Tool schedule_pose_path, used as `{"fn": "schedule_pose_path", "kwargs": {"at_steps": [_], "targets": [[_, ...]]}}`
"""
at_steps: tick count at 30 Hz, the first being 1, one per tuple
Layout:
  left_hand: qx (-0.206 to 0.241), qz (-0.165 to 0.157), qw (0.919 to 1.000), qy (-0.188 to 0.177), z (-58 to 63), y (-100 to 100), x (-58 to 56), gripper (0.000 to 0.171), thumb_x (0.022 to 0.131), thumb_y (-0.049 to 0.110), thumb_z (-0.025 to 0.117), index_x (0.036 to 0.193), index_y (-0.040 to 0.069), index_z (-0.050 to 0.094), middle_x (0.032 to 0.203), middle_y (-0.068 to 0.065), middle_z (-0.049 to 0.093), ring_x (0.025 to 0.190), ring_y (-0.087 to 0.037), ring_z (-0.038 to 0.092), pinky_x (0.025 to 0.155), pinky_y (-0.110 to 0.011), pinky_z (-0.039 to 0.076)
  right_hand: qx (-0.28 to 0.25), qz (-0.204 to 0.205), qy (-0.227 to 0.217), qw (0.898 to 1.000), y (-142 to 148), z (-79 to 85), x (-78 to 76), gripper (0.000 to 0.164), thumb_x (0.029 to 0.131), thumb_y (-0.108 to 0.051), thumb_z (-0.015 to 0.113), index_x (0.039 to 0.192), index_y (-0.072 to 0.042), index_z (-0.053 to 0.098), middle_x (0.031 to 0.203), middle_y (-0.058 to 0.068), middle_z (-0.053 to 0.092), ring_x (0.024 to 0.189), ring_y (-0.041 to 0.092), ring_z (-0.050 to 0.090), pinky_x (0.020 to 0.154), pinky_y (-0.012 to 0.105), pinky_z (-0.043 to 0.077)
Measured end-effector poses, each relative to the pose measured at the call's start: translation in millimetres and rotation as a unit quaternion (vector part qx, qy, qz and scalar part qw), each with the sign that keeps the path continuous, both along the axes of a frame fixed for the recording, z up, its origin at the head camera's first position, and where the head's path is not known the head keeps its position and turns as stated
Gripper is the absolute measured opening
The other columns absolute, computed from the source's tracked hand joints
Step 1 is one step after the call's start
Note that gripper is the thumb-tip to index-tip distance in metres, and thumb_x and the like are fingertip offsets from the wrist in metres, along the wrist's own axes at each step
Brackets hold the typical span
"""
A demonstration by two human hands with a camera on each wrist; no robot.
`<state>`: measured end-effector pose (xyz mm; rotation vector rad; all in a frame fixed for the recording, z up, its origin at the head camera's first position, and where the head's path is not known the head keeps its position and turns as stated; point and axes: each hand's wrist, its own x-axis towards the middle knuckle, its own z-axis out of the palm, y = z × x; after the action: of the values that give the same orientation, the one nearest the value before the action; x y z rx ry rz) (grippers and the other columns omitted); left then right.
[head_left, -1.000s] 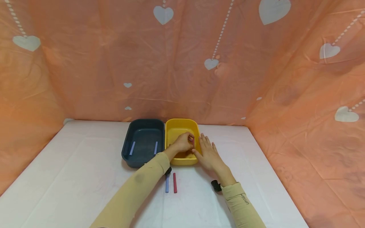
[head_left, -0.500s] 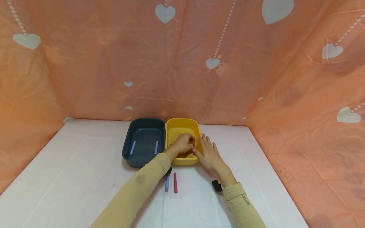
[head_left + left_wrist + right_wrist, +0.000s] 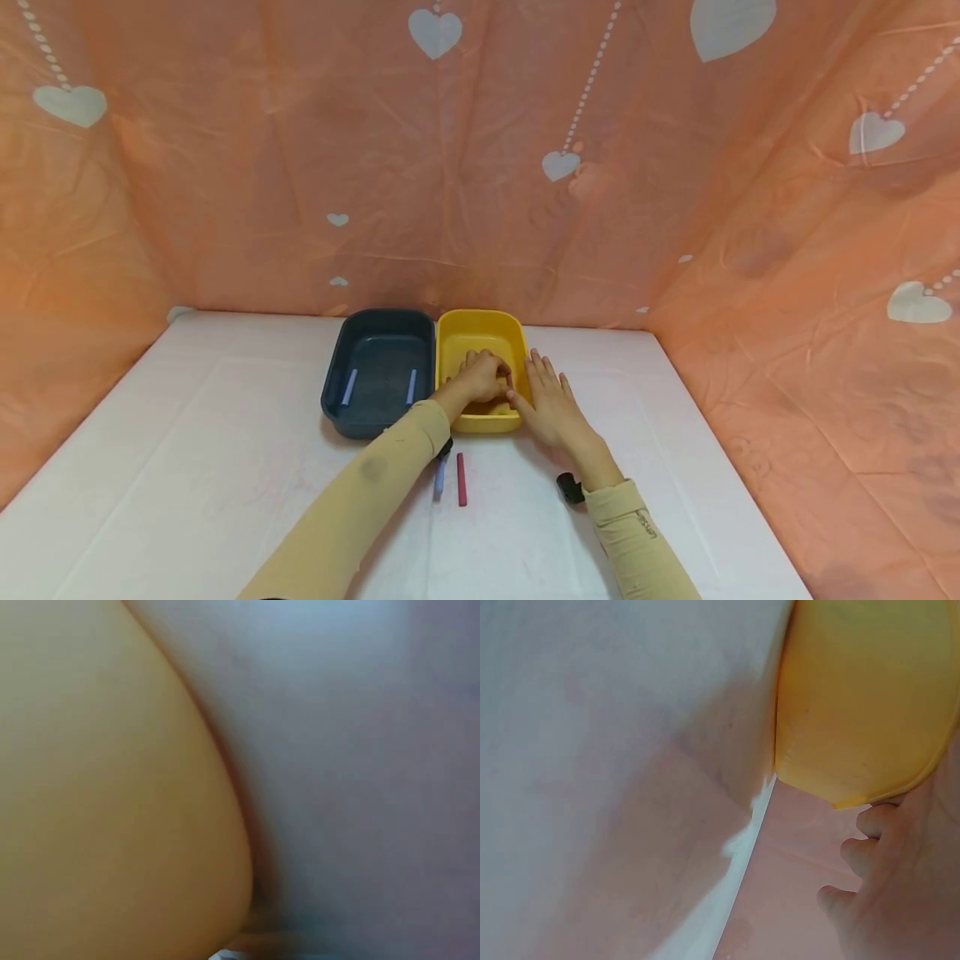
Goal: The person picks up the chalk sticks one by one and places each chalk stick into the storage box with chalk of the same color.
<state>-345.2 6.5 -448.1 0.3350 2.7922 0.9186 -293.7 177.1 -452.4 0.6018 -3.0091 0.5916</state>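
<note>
My left hand (image 3: 482,377) reaches into the yellow bin (image 3: 480,424) and pinches a red chalk stick (image 3: 510,382), mostly hidden by the fingers, near the right wall. Straight-fingered, my right hand (image 3: 553,408) lies along that bin's right rim, its thumb pointing toward the left hand's fingertips. In the right wrist view the fingers (image 3: 862,857) spread beside the yellow wall. Two blue chalk sticks (image 3: 349,387) lie apart in the dark blue bin (image 3: 375,430). On the table, a red chalk stick (image 3: 461,479) and a blue chalk stick (image 3: 439,479) lie in front of the bins.
Both bins stand side by side at the back of the white-covered table (image 3: 187,467). An orange sheet with white hearts (image 3: 435,33) hangs behind and on both sides. The left wrist view is mostly a blurred yellow wall (image 3: 112,787) close up.
The left hand has shifted very slightly, and the red chalk stick in its fingers sits a little lower in the yellow bin. The right hand stays in place.
</note>
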Motion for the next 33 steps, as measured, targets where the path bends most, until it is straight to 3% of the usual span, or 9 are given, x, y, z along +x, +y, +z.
{"fn": "schedule_pose_path", "kwargs": {"at_steps": [3,10,15,20,28,33], "targets": [[0.001,0.004,1.0000,-0.004,0.8,0.3,-0.2,0.039,0.090,0.026,0.082,0.125,0.011,0.072,0.130,-0.010,0.054,0.118,-0.031,0.042,0.106,-0.068,0.034,0.003,0.002,0.003,1.000,0.5,0.3,-0.5,0.078,0.110,-0.047,0.042,0.163,0.005,0.018,0.173,0.017,0.005,0.159,0.039,0.008,0.125,0.062,0.009],[-0.009,-0.021,0.9992,0.033,3.3,-1.3,-0.2,0.040,0.092,0.022,0.080,0.129,0.010,0.070,0.131,-0.012,0.057,0.119,-0.031,0.044,0.104,-0.046,0.039,0.006,0.003,-0.001,1.000,-1.2,1.2,-0.3,0.077,0.110,-0.046,0.042,0.163,0.004,0.018,0.173,0.017,0.005,0.159,0.039,0.008,0.125,0.061,0.009],[0.025,-0.024,0.9986,0.040,11.5,-1.7,3.1,0.038,0.096,0.018,0.075,0.132,0.006,0.068,0.131,-0.013,0.057,0.119,-0.031,0.048,0.106,-0.045,0.040,0.004,0.000,0.000,1.000,-0.8,2.1,0.0,0.076,0.109,-0.046,0.043,0.162,0.004,0.020,0.173,0.018,0.008,0.159,0.040,0.009,0.125,0.062,0.010],[0.056,-0.014,0.9976,0.038,22.1,-3.3,10.0,0.039,0.097,0.016,0.072,0.134,0.005,0.064,0.135,-0.013,0.055,0.121,-0.030,0.051,0.112,-0.046,0.042,0.004,-0.001,-0.004,1.000,0.1,1.0,-1.2,0.077,0.109,-0.046,0.043,0.162,0.004,0.020,0.173,0.018,0.008,0.159,0.039,0.007,0.125,0.063,0.010],[0.042,-0.023,0.9930,0.108,39.4,-13.1,24.3,0.039,0.099,0.021,0.070,0.135,0.008,0.064,0.133,-0.012,0.057,0.119,-0.029,0.058,0.108,-0.044,0.048,0.004,0.001,0.002,1.000,0.5,-0.6,-0.8,0.076,0.109,-0.043,0.045,0.162,0.006,0.021,0.173,0.020,0.008,0.159,0.041,0.008,0.124,0.064,0.010],[0.039,-0.049,0.9892,0.133,51.3,-22.6,36.5,0.040,0.103,0.024,0.067,0.139,0.009,0.061,0.135,-0.009,0.056,0.117,-0.024,0.060,0.105,-0.039,0.051,0.005,0.000,-0.003,1.000,0.4,-0.6,-0.7,0.076,0.110,-0.044,0.043,0.162,0.005,0.019,0.173,0.018,0.006,0.159,0.040,0.007,0.125,0.063,0.009]]}}
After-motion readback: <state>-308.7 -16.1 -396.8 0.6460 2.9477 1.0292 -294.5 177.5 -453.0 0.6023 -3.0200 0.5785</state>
